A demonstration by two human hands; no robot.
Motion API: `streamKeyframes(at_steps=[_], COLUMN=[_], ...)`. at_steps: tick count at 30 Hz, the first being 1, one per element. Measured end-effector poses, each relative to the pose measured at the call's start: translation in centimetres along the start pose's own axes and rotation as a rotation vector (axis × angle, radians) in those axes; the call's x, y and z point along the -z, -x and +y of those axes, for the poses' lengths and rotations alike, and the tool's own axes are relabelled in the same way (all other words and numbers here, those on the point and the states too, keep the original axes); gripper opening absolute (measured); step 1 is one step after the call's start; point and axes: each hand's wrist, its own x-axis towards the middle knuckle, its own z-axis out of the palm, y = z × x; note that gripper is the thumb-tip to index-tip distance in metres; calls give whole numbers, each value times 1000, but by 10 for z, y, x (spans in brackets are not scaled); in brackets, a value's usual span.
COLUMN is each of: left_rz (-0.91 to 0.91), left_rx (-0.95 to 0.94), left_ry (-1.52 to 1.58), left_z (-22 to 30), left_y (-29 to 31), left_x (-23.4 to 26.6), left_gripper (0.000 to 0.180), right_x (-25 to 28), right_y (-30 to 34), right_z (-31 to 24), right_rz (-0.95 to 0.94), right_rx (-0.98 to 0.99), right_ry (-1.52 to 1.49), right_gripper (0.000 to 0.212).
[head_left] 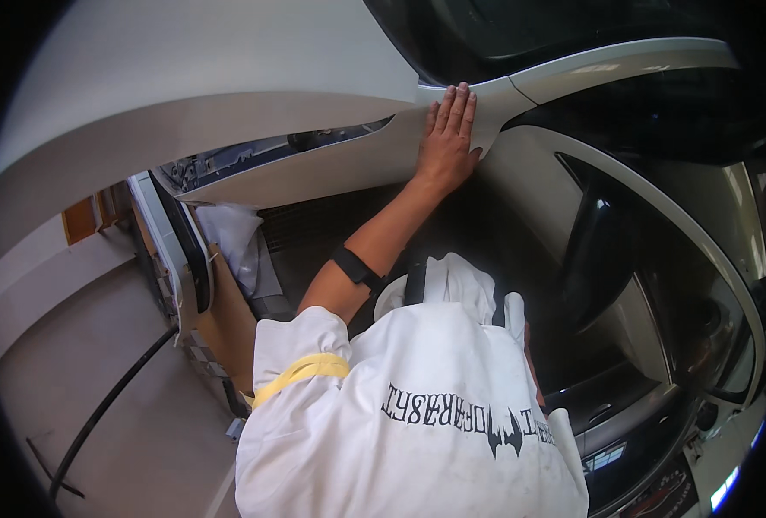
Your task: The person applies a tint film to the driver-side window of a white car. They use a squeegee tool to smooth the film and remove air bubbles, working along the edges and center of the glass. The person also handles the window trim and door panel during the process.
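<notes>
My left hand (449, 138) lies flat, palm down, on the pale painted body panel (331, 166) of a car, close to the lower corner of its windshield (521, 34). Its fingers are stretched out and the thumb points off to the right; nothing is held. A black band (357, 268) circles my left arm near the elbow, and a yellow band (301, 373) wraps the white sleeve. Of my right arm only a thin strip of skin shows beside the shirt; the right hand is hidden.
The raised hood (210, 52) leaves a gap showing the engine bay (279, 148). On the right, a curved door frame (694, 216) surrounds dark glass. At left are a clear plastic sheet (232, 237), a brown board (227, 315) and a black cable (111, 401) above the floor.
</notes>
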Motion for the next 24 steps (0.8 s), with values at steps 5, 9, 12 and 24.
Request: streamKeyframes(at_steps=[5, 9, 12, 24], left_rz=[52, 30, -7, -131], left_rx=[40, 86, 140, 279], left_ry=[-77, 28, -9, 208], left_z=[-15, -33, -52, -114], left_y=[34, 57, 45, 5], left_x=[8, 23, 37, 29], left_gripper=[93, 89, 84, 54], right_x=[-9, -31, -50, -27], right_y=[3, -47, -94, -50], right_z=[-47, -24, 33, -77], right_rz=[-36, 103, 155, 146], right_rx=[-54, 92, 172, -40], right_ry=[-165, -36, 16, -337], right_gripper=[10, 11, 12, 13])
